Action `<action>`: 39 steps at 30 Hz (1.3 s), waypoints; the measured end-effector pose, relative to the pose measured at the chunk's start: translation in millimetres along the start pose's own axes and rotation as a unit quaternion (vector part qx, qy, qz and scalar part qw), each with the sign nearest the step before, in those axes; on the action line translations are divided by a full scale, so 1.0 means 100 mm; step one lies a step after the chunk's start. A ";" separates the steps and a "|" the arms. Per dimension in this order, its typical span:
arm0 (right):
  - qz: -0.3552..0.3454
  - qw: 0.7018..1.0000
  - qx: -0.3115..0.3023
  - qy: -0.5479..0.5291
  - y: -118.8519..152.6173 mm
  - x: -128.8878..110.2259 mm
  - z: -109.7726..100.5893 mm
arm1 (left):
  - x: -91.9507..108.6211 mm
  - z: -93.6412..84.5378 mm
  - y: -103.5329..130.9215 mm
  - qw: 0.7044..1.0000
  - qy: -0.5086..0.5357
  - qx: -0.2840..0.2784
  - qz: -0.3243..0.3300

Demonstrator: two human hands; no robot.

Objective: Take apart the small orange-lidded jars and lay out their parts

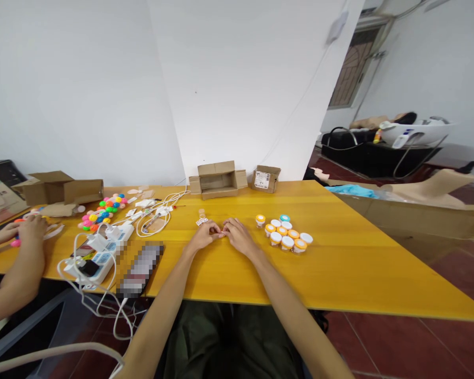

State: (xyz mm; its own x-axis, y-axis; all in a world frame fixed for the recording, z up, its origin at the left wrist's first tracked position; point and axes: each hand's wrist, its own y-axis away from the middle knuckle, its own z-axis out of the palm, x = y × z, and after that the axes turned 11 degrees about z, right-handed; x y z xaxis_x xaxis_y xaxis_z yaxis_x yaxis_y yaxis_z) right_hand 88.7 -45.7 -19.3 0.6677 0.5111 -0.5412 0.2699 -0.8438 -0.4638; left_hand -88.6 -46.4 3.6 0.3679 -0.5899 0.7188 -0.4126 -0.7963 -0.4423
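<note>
My left hand and my right hand meet over the middle of the yellow table. Their fingers pinch a tiny pinkish item, too small to name. Just beyond my left hand lie a small white patterned sheet and a small clear container. To the right of my right hand stands a group of several small jars with white, orange and teal lids. One orange-lidded jar stands a little apart.
Open cardboard boxes stand by the wall. At left are a phone, a power strip with white cables, and colourful balls. Another person's hands work at the far left. A large carton stands beyond the table's right edge.
</note>
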 end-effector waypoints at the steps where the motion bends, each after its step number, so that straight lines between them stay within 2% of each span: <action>1: 0.000 1.000 0.000 0.001 0.00 0.00 0.00 | 0.00 0.00 0.00 1.000 0.001 0.000 -0.002; 8: -0.011 1.000 0.001 0.002 0.01 -0.03 -0.04 | 0.01 0.00 0.00 1.000 -0.012 -0.006 0.015; 15: -0.022 1.000 0.004 -0.005 0.01 -0.01 -0.02 | -0.02 -0.01 0.00 1.000 -0.019 -0.010 0.004; 34: -0.012 1.000 -0.002 -0.001 0.01 -0.02 -0.01 | -0.02 -0.04 -0.01 0.999 0.027 -0.019 -0.009; 39: -0.010 1.000 -0.008 0.012 0.01 -0.01 -0.01 | -0.06 -0.06 -0.02 0.998 0.060 -0.009 -0.030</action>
State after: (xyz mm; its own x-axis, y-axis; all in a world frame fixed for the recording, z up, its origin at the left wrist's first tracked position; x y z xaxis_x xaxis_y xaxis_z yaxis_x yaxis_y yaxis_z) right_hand 88.4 -46.9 -18.5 0.6783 0.5235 -0.5156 0.2933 -0.8363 -0.4632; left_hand -95.2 -40.6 3.6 0.2912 -0.5205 0.8027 -0.4075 -0.8266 -0.3882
